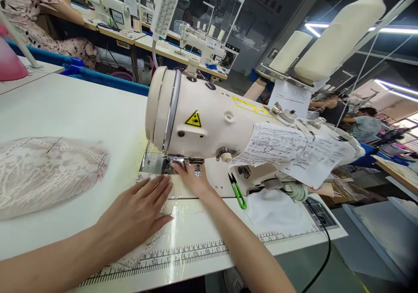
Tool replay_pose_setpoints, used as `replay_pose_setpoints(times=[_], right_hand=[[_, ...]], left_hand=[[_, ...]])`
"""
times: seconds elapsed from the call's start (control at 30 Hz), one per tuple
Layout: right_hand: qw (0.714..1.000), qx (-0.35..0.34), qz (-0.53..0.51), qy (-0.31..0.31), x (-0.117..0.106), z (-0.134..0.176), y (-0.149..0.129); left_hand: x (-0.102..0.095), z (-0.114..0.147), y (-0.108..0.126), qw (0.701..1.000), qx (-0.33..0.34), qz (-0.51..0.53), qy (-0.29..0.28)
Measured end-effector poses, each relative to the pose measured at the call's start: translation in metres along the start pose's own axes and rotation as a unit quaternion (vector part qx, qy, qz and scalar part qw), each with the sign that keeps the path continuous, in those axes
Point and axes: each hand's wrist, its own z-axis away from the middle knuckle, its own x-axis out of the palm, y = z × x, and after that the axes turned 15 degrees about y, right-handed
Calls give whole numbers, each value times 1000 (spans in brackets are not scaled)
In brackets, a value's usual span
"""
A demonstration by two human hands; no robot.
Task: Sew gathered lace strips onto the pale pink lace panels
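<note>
A cream sewing machine (pixel 209 110) stands across the table in front of me. My left hand (pixel 139 208) lies flat, fingers stretched out, on a pale lace fabric piece (pixel 130 258) just in front of the metal needle plate (pixel 153 163). Under the machine arm, my right hand (pixel 191 177) reaches to the presser foot area; part of it is behind the thread tension knob, and whether its fingers pinch anything is hidden. Another lace piece (pixel 48 171) with reddish loose threads lies on the table at the left.
Green thread snips (pixel 238 193) lie right of my right forearm, beside a white cloth (pixel 274 210). A printed ruler strip (pixel 186 256) runs along the table's front edge. Thread cones (pixel 342 36) stand behind the machine. A person in patterned clothes (pixel 29 18) sits at the upper left.
</note>
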Motion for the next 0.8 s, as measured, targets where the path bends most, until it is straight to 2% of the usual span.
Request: replay_pose_setpoints(times=[0.17,0.33,0.47,0.6,0.8], right_hand=[[1000,15,-9,-14,-3,-1,2],[999,7,0,-34,-7,-2,8],[999,-26,13,-45,-18,1,9],[995,-64,43,-68,-29,8,5],[993,-73,63,-68,-20,7,6]], left_hand=[[6,-3,-14,999,30,-26,-3],[10,-5,-16,1000,-2,-3,6],[13,-2,-15,999,-30,20,32],[14,-2,-17,999,-23,14,39],[15,-6,-21,998,-40,31,39]])
